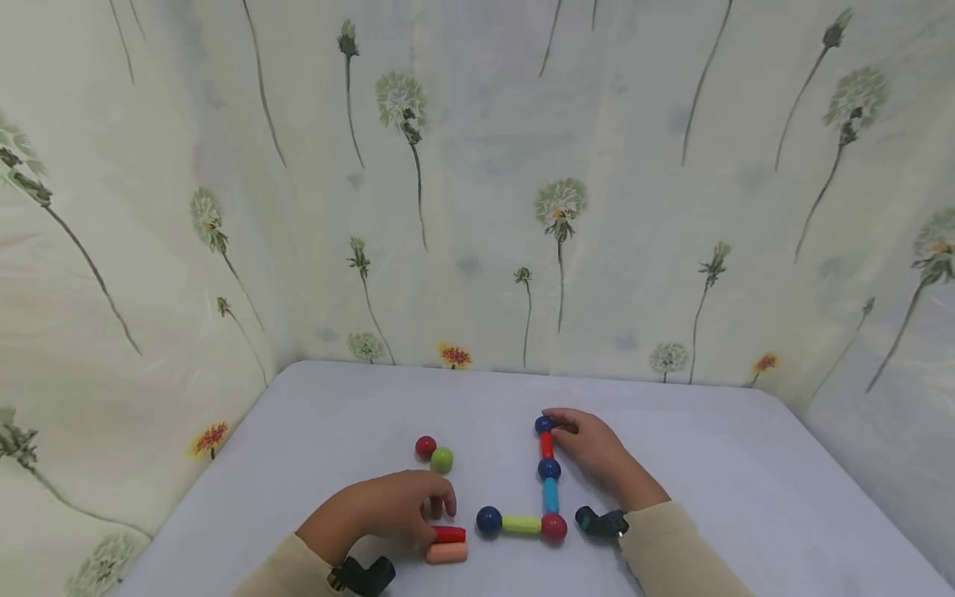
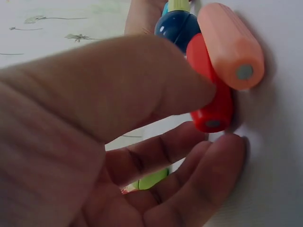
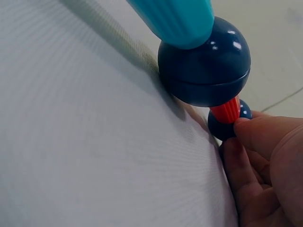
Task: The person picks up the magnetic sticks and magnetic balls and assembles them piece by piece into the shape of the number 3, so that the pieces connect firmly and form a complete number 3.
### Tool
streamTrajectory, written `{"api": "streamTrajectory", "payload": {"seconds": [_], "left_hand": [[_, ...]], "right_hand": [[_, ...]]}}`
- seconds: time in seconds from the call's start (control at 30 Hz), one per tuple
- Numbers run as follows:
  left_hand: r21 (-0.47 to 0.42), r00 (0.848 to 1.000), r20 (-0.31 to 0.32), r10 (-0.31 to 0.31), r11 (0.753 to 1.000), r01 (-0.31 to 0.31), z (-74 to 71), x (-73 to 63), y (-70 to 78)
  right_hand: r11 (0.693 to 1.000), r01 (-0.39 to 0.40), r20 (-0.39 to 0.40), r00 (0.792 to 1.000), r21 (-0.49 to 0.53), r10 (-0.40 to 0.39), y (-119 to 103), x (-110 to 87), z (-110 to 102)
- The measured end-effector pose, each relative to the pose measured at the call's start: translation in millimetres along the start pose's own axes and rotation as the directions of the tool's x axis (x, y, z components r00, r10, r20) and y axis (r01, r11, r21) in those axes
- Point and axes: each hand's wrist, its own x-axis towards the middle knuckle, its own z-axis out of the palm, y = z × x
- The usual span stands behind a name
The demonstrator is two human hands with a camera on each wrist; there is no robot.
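Observation:
My right hand [image 1: 597, 448] pinches the dark blue ball [image 1: 545, 425] at the far end of a joined chain, with thumb and fingers about it in the right wrist view. From there run a red rod [image 1: 548, 445], another blue ball [image 1: 549, 469], a light blue rod [image 1: 550, 496] and a red ball [image 1: 554, 526]. A yellow-green rod [image 1: 521, 524] turns left to a third blue ball [image 1: 489, 520]. My left hand [image 1: 391, 506] has its thumb against a loose red rod [image 2: 201, 59], its other fingers loosely bent and apart from it. Beside that lies a peach rod [image 2: 232, 45].
A loose red ball [image 1: 426, 448] and a green ball [image 1: 443, 459] sit beyond my left hand. Everything lies on a white-covered table [image 1: 336, 414]. Behind it hangs a dandelion-patterned cloth [image 1: 477, 207]. Each wrist wears a small black camera [image 1: 600, 522].

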Motion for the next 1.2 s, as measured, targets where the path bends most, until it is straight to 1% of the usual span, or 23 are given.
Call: {"api": "streamTrajectory", "payload": {"seconds": [0.1,0.23,0.47,0.67,0.8,0.87,0.97,1.1,1.2], "left_hand": [[-0.002,1.0,0.001,0.01,1.0,-0.01,4.6,0.8,-3.0],[0.018,0.999,-0.017,0.027,0.999,-0.027,7.8,2.5,-4.3],[0.057,0.998,-0.061,0.022,0.998,-0.019,8.3,5.6,-2.5],[0.03,0.998,-0.063,0.021,0.999,-0.019,12.2,8.1,-4.0],[0.045,0.996,-0.075,0.047,0.998,-0.043,14.4,9.2,-7.7],[0.065,0.993,-0.09,0.073,0.996,-0.067,11.1,8.2,-9.7],[0.077,0.988,-0.12,0.094,0.993,-0.086,0.0,4.2,-10.8],[0.044,0.979,-0.18,0.092,0.995,-0.085,-17.1,0.3,-7.2],[0.04,0.971,-0.214,0.107,0.994,-0.1,-24.5,3.5,-2.6]], "right_hand": [[1.0,-0.012,0.003,1.0,0.004,0.012,1.5,-2.1,1.0],[1.0,-0.019,0.0,1.0,0.006,0.019,2.2,-2.5,1.0],[1.0,-0.007,0.0,1.0,0.0,0.007,-0.7,-5.2,-1.3],[1.0,-0.014,-0.004,1.0,-0.001,0.014,1.6,-7.9,-1.2],[1.0,-0.005,-0.012,1.0,-0.002,0.005,3.6,-9.6,0.9],[1.0,-0.003,-0.016,1.0,-0.003,0.003,2.9,-10.8,2.0],[1.0,0.0,-0.021,1.0,-0.006,0.0,0.4,-11.6,2.9],[1.0,0.009,-0.022,1.0,-0.007,-0.009,-2.5,-8.8,2.7],[1.0,0.006,-0.026,1.0,-0.008,-0.007,-3.5,-6.7,2.9]]}}
